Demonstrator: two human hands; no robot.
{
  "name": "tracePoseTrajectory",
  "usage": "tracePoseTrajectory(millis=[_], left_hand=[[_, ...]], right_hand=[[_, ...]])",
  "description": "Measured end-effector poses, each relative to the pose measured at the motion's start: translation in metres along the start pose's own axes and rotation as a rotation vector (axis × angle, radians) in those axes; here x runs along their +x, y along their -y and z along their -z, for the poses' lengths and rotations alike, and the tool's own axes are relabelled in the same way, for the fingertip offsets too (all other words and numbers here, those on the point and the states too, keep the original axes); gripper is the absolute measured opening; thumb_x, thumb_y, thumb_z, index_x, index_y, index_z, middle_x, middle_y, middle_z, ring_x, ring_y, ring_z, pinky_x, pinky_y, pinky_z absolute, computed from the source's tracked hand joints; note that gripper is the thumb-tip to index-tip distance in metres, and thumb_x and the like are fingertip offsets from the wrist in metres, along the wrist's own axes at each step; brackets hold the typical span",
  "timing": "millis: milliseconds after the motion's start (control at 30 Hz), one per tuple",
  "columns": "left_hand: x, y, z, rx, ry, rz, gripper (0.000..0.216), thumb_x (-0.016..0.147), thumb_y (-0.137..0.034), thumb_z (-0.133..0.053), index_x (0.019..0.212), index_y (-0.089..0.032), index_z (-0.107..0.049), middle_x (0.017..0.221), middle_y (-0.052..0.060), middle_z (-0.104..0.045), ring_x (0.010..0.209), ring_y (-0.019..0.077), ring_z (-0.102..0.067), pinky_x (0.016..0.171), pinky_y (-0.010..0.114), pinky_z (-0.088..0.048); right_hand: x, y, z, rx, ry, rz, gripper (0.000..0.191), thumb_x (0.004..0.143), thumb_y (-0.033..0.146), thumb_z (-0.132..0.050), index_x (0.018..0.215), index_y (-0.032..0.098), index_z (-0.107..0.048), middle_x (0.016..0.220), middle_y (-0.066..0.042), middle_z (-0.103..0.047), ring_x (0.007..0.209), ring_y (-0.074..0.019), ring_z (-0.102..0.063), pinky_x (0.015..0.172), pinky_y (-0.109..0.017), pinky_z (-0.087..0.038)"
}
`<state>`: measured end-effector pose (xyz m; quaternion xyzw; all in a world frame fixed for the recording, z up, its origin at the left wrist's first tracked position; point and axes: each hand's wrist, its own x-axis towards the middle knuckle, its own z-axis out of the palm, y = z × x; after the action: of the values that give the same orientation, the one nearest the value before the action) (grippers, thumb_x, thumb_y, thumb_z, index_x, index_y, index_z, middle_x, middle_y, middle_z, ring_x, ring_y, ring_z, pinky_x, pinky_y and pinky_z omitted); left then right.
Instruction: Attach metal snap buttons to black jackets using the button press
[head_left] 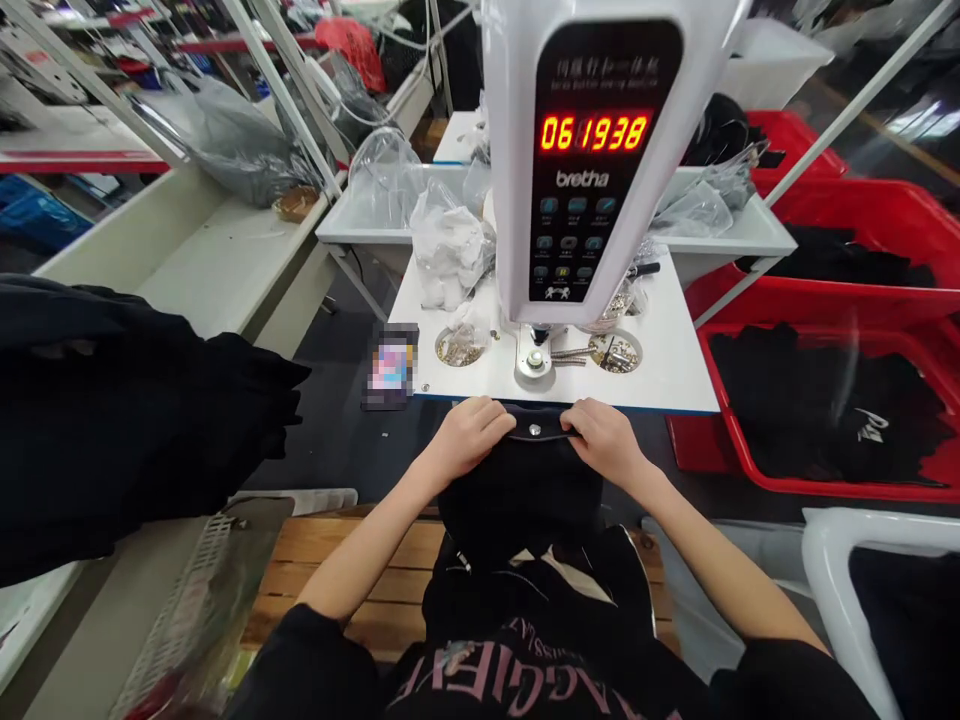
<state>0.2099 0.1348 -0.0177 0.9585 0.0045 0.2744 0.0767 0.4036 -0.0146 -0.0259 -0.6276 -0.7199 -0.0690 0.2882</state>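
Okay, quick notes: both my bare hands sit at the front edge of a flat white worktable [660, 370], holding a black fabric garment [517, 490] up against it. The work in hand looks like snap fastening: a round silver metal snap button [535, 430] shows on a narrow folded black band of the garment, right between my hands and near the small round steel press die [534, 362].

My left hand [469, 436] has its fingers curled over the band, closed down on the cloth, knuckles up. My right hand [606, 440] mirrors it on the other side of the snap, also closed on the band. Thumbs are hidden, so I can't tell exactly how they pinch. Both bare forearms angle inward from my black sleeves, and the rest of the garment drapes toward me over a slatted wooden bench [322, 545].

Straight ahead stands a tall white button-attaching machine [510, 150] with a black control panel and red digits. Two round recessed trays of small gold-coloured fasteners [460, 347] sit on either side of the die, with crumpled clear plastic bags [448, 245] behind. To my right, a red plastic crate [720, 440] holds folded black garments.
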Motion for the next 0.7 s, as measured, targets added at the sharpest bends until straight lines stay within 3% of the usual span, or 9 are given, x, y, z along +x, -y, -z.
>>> tracePoseTrajectory(millis=[100, 233, 367, 433, 500, 567, 667, 700], left_hand=[[-0.015, -0.009, -0.003, 0.118, -0.139, -0.117, 0.017, 0.085, -0.004, -0.045, 0.084, -0.019, -0.051, 0.069, 0.0, -0.055, 0.063, 0.0137, -0.047, 0.06, 0.027, -0.036], [-0.028, -0.008, -0.008, 0.109, -0.201, -0.146, 0.014, 0.084, -0.006, -0.05, 0.085, -0.02, -0.052, 0.067, -0.001, -0.057, 0.062, 0.0134, -0.048, 0.06, 0.027, -0.039], [-0.033, -0.007, -0.01, 0.076, -0.2, -0.105, 0.016, 0.084, -0.006, -0.048, 0.087, -0.02, -0.054, 0.068, 0.0, -0.058, 0.066, 0.0145, -0.051, 0.062, 0.027, -0.041], [-0.031, -0.015, -0.011, 0.046, -0.187, 0.019, 0.019, 0.082, -0.007, -0.049, 0.095, -0.02, -0.054, 0.081, 0.004, -0.062, 0.081, 0.0179, -0.056, 0.072, 0.031, -0.044], [-0.028, -0.028, -0.013, -0.032, -0.1, 0.158, 0.028, 0.081, -0.011, -0.049, 0.109, -0.017, -0.052, 0.104, 0.011, -0.062, 0.104, 0.0241, -0.053, 0.088, 0.04, -0.042], [-0.028, -0.041, -0.016, -0.177, 0.044, 0.202, 0.038, 0.081, -0.012, -0.045, 0.119, -0.016, -0.047, 0.114, 0.013, -0.059, 0.112, 0.0253, -0.05, 0.098, 0.047, -0.037], [-0.041, -0.056, -0.017, -0.449, 0.2, 0.255, 0.036, 0.08, -0.009, -0.04, 0.113, -0.017, -0.051, 0.099, 0.008, -0.063, 0.096, 0.0206, -0.056, 0.097, 0.044, -0.039], [-0.049, -0.059, -0.015, -0.544, 0.225, 0.318, 0.031, 0.081, -0.01, -0.041, 0.108, -0.018, -0.053, 0.095, 0.007, -0.063, 0.093, 0.0199, -0.056, 0.094, 0.043, -0.042]], right_hand=[[-0.017, 0.008, -0.006, -0.074, -0.172, 0.147, 0.022, 0.076, -0.001, -0.044, 0.079, 0.02, -0.049, 0.062, 0.0, -0.052, 0.06, -0.0138, -0.045, 0.056, -0.026, -0.036], [-0.025, 0.012, -0.011, -0.059, -0.211, 0.187, 0.022, 0.077, -0.001, -0.047, 0.083, 0.02, -0.05, 0.06, 0.001, -0.051, 0.057, -0.013, -0.042, 0.053, -0.025, -0.035], [-0.027, 0.013, -0.015, -0.015, -0.216, 0.152, 0.022, 0.079, 0.0, -0.046, 0.083, 0.021, -0.051, 0.06, 0.001, -0.05, 0.056, -0.0126, -0.042, 0.052, -0.025, -0.036], [-0.029, 0.021, -0.016, 0.027, -0.206, 0.123, 0.02, 0.081, 0.002, -0.046, 0.085, 0.021, -0.052, 0.062, 0.0, -0.051, 0.058, -0.0127, -0.044, 0.053, -0.026, -0.037], [-0.031, 0.036, -0.017, 0.086, -0.155, 0.103, 0.017, 0.083, 0.005, -0.046, 0.087, 0.02, -0.053, 0.064, -0.001, -0.052, 0.06, -0.0128, -0.045, 0.056, -0.026, -0.038], [-0.032, 0.054, -0.015, 0.152, -0.047, 0.117, 0.014, 0.087, 0.008, -0.044, 0.088, 0.018, -0.054, 0.063, -0.001, -0.052, 0.059, -0.0129, -0.045, 0.058, -0.027, -0.038], [-0.03, 0.062, -0.007, 0.313, 0.196, 0.167, 0.011, 0.09, 0.025, -0.05, 0.094, 0.018, -0.057, 0.069, -0.002, -0.057, 0.066, -0.0139, -0.051, 0.061, -0.027, -0.041], [-0.029, 0.055, -0.003, 0.389, 0.263, 0.15, 0.019, 0.087, 0.035, -0.055, 0.097, 0.019, -0.058, 0.076, -0.003, -0.06, 0.072, -0.015, -0.055, 0.066, -0.028, -0.043]])
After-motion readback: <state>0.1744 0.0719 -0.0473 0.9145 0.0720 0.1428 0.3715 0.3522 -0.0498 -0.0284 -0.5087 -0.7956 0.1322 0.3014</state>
